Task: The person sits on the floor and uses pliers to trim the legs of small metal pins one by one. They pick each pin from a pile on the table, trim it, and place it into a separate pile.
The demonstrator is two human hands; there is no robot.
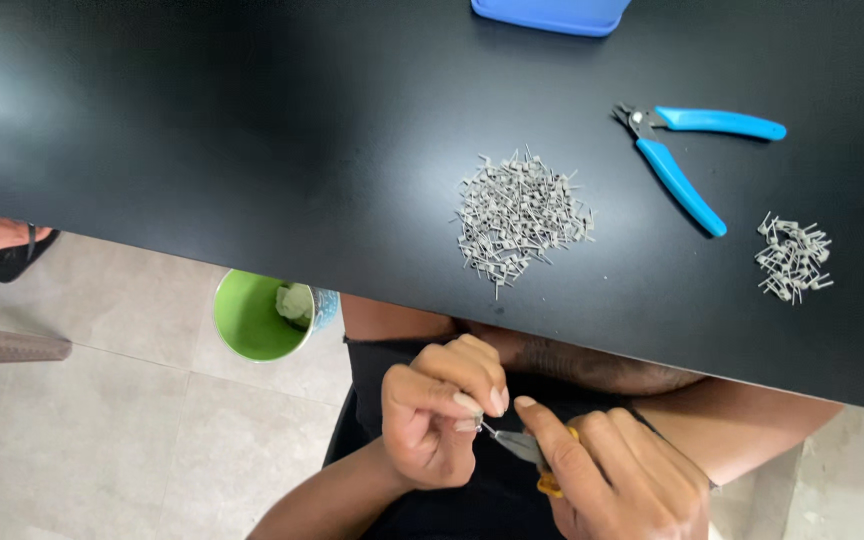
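Grey metal, a tiny wire piece point(476, 422) sits pinched in the left hand point(439, 420) above the lap, just left of the tool tip point(512, 442) gripped by the right hand point(617, 480), both touching

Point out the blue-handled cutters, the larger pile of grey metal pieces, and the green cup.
blue-handled cutters point(674, 175): head view, on the lower handle near the pivot.
larger pile of grey metal pieces point(519, 217): head view, middle of the heap.
green cup point(249, 320): head view, on its inner wall.
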